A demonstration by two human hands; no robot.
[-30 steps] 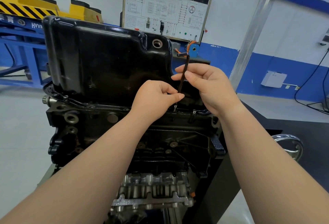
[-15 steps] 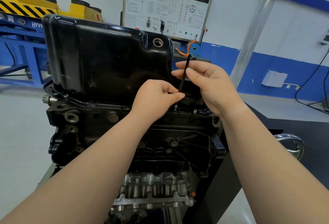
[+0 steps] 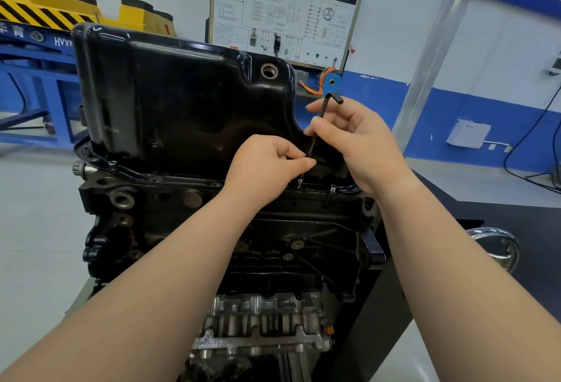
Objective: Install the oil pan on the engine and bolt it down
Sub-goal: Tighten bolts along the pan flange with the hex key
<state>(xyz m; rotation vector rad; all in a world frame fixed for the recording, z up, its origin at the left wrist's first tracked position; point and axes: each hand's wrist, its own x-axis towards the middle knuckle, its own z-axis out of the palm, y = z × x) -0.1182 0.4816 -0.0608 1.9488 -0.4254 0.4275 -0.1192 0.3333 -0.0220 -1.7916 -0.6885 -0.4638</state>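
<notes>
Oil pan (image 3: 182,108) sits upturned on top of the engine (image 3: 273,245), at 11 o'clock from the middle of the head view. Its closed bottom faces up and toward the camera, and its long axis runs from 9 to 3 o'clock. The flange lies along the block's top edge. It is glossy black, scuffed in places, with rounded corners, and an open threaded drain hole (image 3: 269,71) sits on its raised corner at 1 o'clock. At its 4 o'clock end a dark hex key (image 3: 323,111) stands nearly upright, short arm on top, with its tip in a bolt (image 3: 300,181) on the flange. A second bolt (image 3: 333,189) stands just beside that one, toward 3 o'clock. The left hand (image 3: 267,166) covers part of the flange, its thumb and forefinger clamped on the key's lower shaft. The right hand (image 3: 358,144) pinches the upper shaft with its fingers. Behind, at 12 o'clock, stands a wiring training board (image 3: 288,8), and at 10 o'clock a yellow-and-black machine (image 3: 45,8) rests on a blue frame (image 3: 45,78). A chrome handwheel (image 3: 498,248) shows at 4 o'clock.
</notes>
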